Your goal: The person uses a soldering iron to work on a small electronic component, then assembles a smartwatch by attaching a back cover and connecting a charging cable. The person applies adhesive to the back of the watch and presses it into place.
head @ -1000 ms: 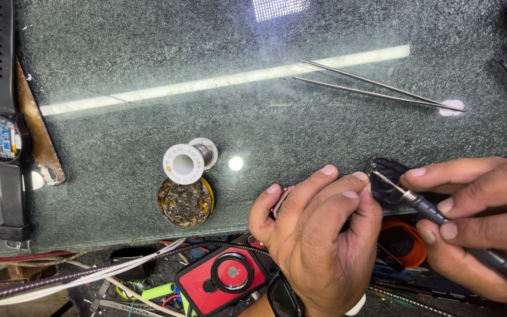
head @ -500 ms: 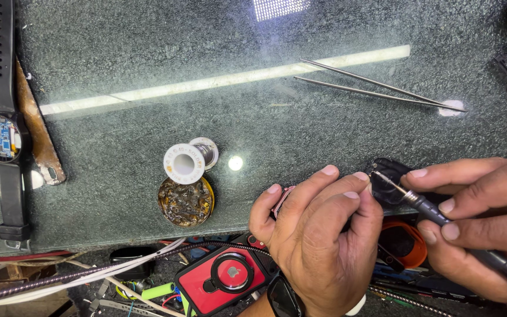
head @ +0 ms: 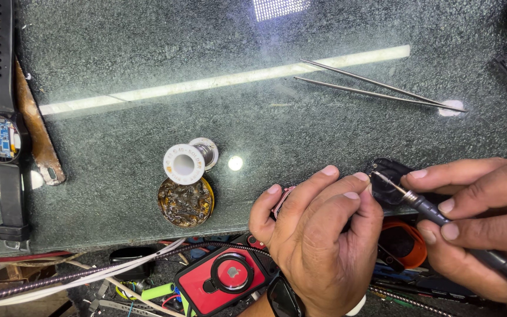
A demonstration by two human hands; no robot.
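My left hand (head: 318, 235) is curled around a small dark round device part (head: 389, 179) at the near edge of the glass-topped bench, fingertips pressed against its left side. My right hand (head: 476, 220) grips a dark pen-shaped tool with a thin metal tip (head: 415, 199); the tip rests on the round part. A pinkish edge of something (head: 281, 199) shows behind my left fingers.
A solder spool (head: 186, 161) stands by a tin of brown flux (head: 185, 201). Long tweezers (head: 377, 87) lie at the back right. An opened black wristwatch (head: 0, 135) lies at the left. Below the bench edge sit cables, a red phone case (head: 221, 279) and an orange ring (head: 405, 243).
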